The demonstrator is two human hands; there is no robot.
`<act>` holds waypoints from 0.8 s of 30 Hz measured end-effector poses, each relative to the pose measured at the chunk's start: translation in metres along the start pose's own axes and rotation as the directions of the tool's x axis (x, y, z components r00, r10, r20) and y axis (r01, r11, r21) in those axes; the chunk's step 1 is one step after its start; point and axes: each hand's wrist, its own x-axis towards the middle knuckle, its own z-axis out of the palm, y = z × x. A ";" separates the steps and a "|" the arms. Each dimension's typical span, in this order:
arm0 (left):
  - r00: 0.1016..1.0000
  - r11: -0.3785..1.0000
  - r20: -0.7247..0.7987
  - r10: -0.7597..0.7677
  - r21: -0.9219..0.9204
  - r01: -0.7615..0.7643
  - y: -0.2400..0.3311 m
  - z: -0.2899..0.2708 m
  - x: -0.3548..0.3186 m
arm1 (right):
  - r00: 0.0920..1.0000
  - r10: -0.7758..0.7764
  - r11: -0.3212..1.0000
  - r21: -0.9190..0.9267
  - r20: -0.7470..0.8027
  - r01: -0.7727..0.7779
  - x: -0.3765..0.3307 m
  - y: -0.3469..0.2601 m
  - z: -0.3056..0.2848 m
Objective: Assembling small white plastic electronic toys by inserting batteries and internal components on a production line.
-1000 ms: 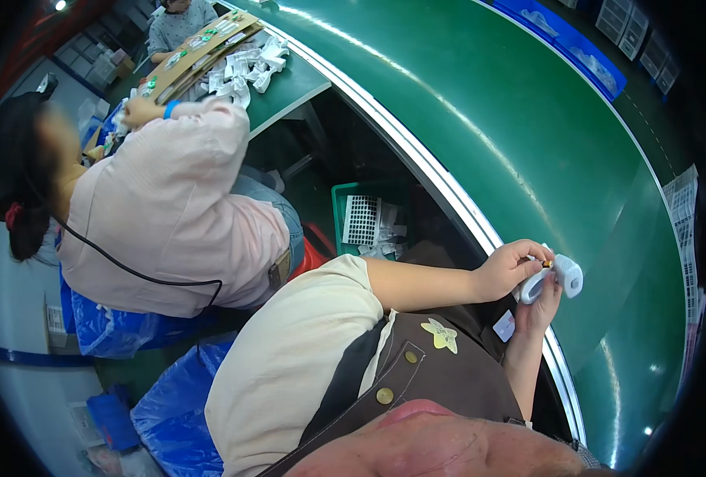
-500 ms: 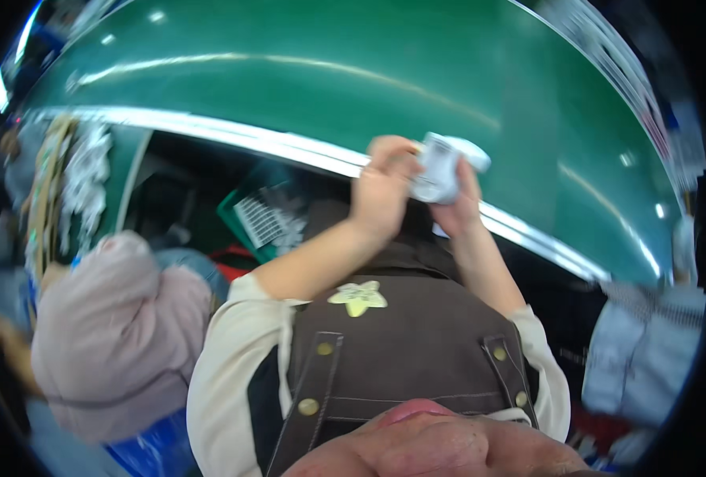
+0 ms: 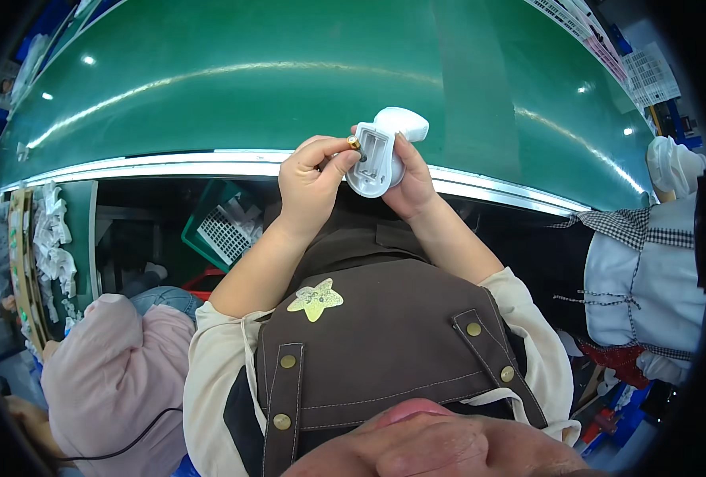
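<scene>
A worker in a brown apron (image 3: 384, 350) stands at a long green conveyor belt (image 3: 234, 87) with a silver rail (image 3: 170, 165) along its near edge. At far left, white parts (image 3: 51, 238) lie heaped on a side desk (image 3: 83, 230), and a seated co-worker in a pink top (image 3: 114, 374) bends beside them; a green basket (image 3: 226, 226) sits under the belt. The worker's left hand (image 3: 309, 183) pinches a small brass-tipped battery (image 3: 353, 143), fingers (image 3: 338, 163) clamped on it, pressing it at the open slot of a white plastic device (image 3: 381, 151). The device is held up over the belt's near edge, in front of the chest. The right hand (image 3: 412, 179) cups it from behind, fingers wrapped tight around the casing. At far right stands another person in a white apron with checked trim (image 3: 647, 270), a white glove (image 3: 675, 163) near the belt
</scene>
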 end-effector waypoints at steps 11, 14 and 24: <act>0.486 0.273 0.650 0.584 0.406 -0.872 0.025 -0.021 0.019 | 0.975 0.211 0.977 0.007 -0.072 -0.211 -0.008 -0.001 0.003; 0.392 0.189 0.734 0.554 0.348 -0.918 0.034 -0.026 0.025 | 0.962 0.266 0.964 0.037 -0.055 -0.265 -0.012 -0.007 0.012; 0.330 0.177 0.893 0.307 0.287 -0.941 0.041 -0.035 0.035 | 0.944 0.298 0.954 0.016 -0.140 -0.299 -0.007 -0.009 0.023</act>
